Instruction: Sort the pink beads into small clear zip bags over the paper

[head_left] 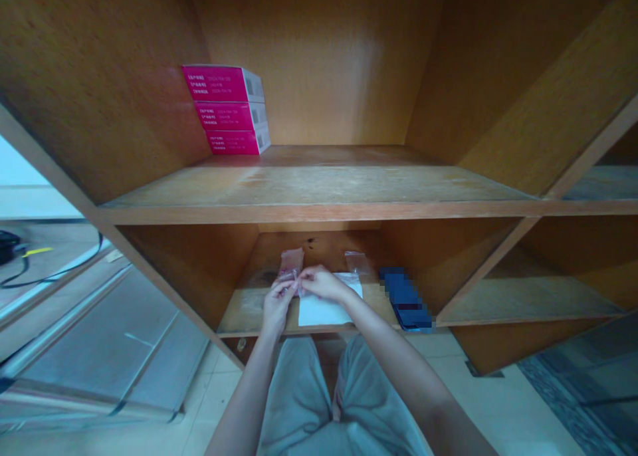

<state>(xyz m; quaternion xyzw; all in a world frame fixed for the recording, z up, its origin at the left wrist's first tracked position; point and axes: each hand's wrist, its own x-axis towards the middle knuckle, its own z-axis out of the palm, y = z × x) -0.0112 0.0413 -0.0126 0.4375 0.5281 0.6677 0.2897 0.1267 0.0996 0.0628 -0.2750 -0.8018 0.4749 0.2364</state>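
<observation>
On the lower shelf, my left hand (277, 307) and my right hand (321, 283) meet fingertip to fingertip. Both are closed in a pinch on a small clear plastic bag (300, 290), whose lower part lies partly behind my fingers. Just beyond my left hand is a pinkish transparent packet (292, 259); whether it is joined to the pinched bag I cannot tell. Under my right wrist lies a white sheet (323, 312). Behind that sheet, another clear plastic bag (357, 262) rests flat on the wood.
A dark blue flat object (405, 300), partly blurred out, lies at the shelf's right. Three stacked pink boxes (229, 115) stand on the upper shelf (319, 183) at left. The shelf's front edge (349, 211) runs above my hands; wooden walls flank them.
</observation>
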